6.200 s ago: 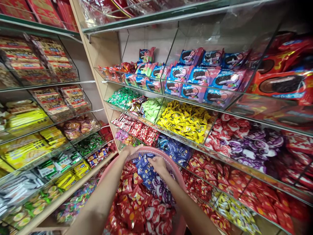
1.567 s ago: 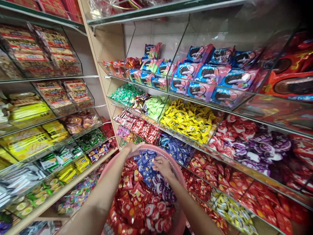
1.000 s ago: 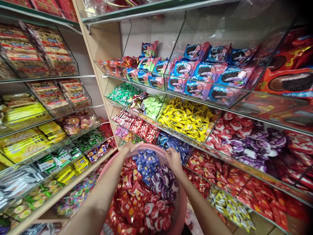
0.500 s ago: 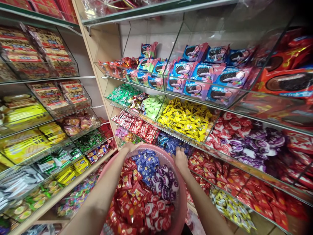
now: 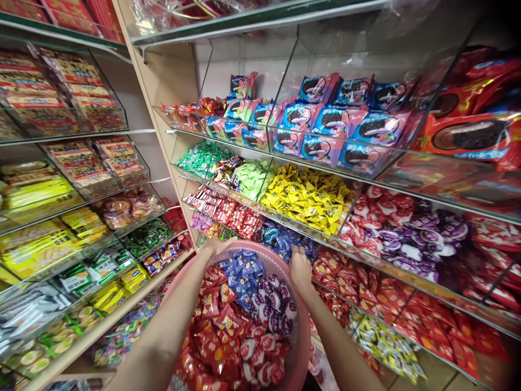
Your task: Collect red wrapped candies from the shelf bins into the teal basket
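A round pink plastic basket [image 5: 302, 347] with a perforated rim is held in front of me. Inside it lie red-wrapped candies [image 5: 222, 331], blue-wrapped candies [image 5: 243, 277], purple-and-white candies [image 5: 274, 304] and red-and-white candies [image 5: 264, 350], each kind in its own patch. My left hand [image 5: 215, 247] grips the basket's far left rim, its thumb stretched along the edge and its other fingers hidden. On the right side, my right hand [image 5: 300, 266] is closed at the rim, its bent fingers close to the blue candies [image 5: 280, 236] in a shelf bin beyond.
Clear-fronted shelf bins rise ahead, holding yellow-wrapped candies [image 5: 307, 198], purple candies [image 5: 423, 239] and blue cookie packs [image 5: 337, 122]. Another shelf unit with yellow packets [image 5: 36, 244] runs along the left. A wooden upright [image 5: 148, 98] stands where the units meet.
The shelves have shifted slightly left in view. Both hands and the basket keep almost the same position, and the candies in it look unchanged.
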`<move>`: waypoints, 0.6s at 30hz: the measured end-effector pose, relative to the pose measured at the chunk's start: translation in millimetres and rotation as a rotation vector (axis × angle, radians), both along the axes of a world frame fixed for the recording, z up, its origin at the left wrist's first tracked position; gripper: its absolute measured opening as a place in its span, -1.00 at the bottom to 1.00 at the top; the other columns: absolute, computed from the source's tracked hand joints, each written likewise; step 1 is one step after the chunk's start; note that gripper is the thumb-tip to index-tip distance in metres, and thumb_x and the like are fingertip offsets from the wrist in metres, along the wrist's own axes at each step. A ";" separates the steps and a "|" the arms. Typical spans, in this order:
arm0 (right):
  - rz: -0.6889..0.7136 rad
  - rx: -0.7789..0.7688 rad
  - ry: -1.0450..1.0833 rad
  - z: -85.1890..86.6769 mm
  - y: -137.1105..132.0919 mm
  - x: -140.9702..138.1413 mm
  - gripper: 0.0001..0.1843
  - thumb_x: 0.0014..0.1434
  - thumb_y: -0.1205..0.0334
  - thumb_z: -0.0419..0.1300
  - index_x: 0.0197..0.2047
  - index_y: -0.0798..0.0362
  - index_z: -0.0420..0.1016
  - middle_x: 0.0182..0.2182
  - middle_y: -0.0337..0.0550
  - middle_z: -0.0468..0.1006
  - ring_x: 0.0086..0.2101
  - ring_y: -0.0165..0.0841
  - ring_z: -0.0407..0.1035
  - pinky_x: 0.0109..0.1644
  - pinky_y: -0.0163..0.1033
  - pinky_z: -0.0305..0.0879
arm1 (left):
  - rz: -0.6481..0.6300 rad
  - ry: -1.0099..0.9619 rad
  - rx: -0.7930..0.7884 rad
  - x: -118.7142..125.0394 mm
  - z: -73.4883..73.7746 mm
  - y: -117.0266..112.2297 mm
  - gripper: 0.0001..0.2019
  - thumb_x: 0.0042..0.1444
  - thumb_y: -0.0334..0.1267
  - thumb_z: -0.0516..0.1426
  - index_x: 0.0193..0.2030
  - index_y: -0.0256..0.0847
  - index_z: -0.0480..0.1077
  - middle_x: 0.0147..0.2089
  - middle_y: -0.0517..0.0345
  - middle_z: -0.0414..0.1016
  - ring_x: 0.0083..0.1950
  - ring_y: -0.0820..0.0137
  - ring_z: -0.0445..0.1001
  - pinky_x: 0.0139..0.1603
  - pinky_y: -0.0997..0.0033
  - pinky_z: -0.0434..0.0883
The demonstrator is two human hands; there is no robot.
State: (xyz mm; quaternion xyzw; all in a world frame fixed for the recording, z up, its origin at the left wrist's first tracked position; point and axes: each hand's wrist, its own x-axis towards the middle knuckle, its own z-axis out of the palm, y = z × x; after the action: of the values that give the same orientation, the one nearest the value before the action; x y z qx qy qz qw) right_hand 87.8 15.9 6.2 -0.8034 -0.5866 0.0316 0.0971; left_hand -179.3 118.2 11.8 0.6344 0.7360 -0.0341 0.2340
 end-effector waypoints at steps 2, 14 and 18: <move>-0.001 0.024 -0.005 1.3 -4.0 0.8 -0.60 0.23 0.45 -0.18 0.08 0.08 0.25 -0.03 0.06 0.34 -0.25 -0.30 0.44 -0.25 -0.24 0.26 | -0.002 -0.003 -0.008 0.0 0.4 0.1 0.16 -0.29 0.57 -0.26 0.06 -0.51 0.38 0.12 -0.40 0.33 0.12 -0.09 0.34 0.08 0.10 0.29; 0.393 0.494 0.372 17.2 -28.9 -35.5 -0.62 0.28 0.30 -0.20 0.04 0.03 0.31 -0.10 -0.05 0.38 -0.10 -0.31 0.32 -0.02 -0.26 0.21 | 0.012 0.000 -0.008 -1.1 -5.2 2.5 0.08 -0.25 0.55 -0.24 0.03 -0.42 0.41 0.13 -0.36 0.33 0.12 -0.10 0.34 0.06 0.06 0.30; 0.659 0.330 0.321 4.9 -34.2 -87.0 -0.64 0.25 0.35 -0.12 0.01 -0.11 0.34 -0.10 -0.17 0.40 -0.21 -0.36 0.37 -0.12 -0.32 0.25 | 0.016 0.003 -0.016 0.0 -2.4 1.1 0.09 -0.25 0.55 -0.22 0.04 -0.46 0.40 0.13 -0.40 0.32 0.11 -0.10 0.34 0.05 0.07 0.31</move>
State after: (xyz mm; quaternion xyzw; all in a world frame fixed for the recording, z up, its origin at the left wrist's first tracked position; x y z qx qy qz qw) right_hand 0.8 -18.3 11.1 -0.5305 -0.7876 0.0914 0.3000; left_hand -179.3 119.3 9.4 0.6265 0.7411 -0.0389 0.2383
